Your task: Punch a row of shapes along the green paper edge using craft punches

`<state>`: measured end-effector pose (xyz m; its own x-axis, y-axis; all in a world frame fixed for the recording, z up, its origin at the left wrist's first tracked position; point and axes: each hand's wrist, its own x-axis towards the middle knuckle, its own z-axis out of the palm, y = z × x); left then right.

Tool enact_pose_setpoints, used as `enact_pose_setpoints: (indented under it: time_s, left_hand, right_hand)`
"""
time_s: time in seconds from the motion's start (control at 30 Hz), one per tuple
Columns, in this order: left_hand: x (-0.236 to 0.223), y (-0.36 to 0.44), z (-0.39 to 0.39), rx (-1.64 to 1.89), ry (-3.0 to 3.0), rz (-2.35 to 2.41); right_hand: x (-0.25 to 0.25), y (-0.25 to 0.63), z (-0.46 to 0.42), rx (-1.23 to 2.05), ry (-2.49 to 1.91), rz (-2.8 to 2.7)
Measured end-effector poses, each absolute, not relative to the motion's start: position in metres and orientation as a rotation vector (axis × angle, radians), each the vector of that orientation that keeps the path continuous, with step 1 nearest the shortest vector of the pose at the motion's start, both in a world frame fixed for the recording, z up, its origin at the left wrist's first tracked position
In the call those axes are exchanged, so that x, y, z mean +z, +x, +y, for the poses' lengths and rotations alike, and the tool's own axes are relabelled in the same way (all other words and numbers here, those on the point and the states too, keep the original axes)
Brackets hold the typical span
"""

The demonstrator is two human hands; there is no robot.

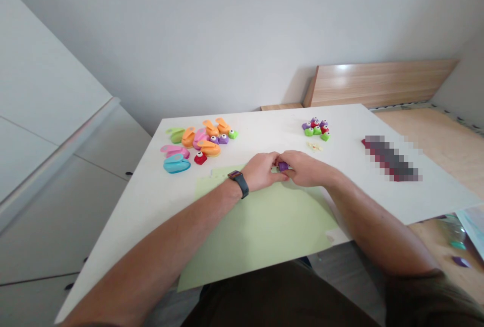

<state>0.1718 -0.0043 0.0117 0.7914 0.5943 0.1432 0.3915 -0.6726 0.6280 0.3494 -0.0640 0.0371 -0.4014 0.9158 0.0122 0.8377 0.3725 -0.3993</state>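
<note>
Both my hands meet at the far edge of a pale green sheet of paper [260, 231], which lies on the white table and hangs over its near edge. Between them is a small purple craft punch [283, 166]. My right hand [308, 170] has its fingers closed around the punch, thumb at the near side. From the left, my left hand [262, 171], with a dark watch on the wrist, also grips it with bent fingers. The fingers partly cover the punch and the paper edge under it.
Large lever punches, such as a blue one [176, 164] and an orange one [209, 148], stand at the left with a small red punch [200, 157]. Several small punches [316, 129] cluster at the back right, near pale paper cut-outs [314, 146]. A blurred dark red object [391, 159] lies right.
</note>
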Motion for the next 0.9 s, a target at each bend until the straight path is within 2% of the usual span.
enact_pose_setpoints:
  time_s: [0.6, 0.9]
  left_hand:
    - [0.008, 0.144, 0.000, 0.415, 2.517, 0.794]
    - [0.007, 0.140, 0.000, 0.430, 2.463, 0.795]
  right_hand:
    - [0.045, 0.366, -0.066, 0.600, -1.578, -2.282]
    - [0.039, 0.375, -0.059, 0.676, -1.715, -2.002]
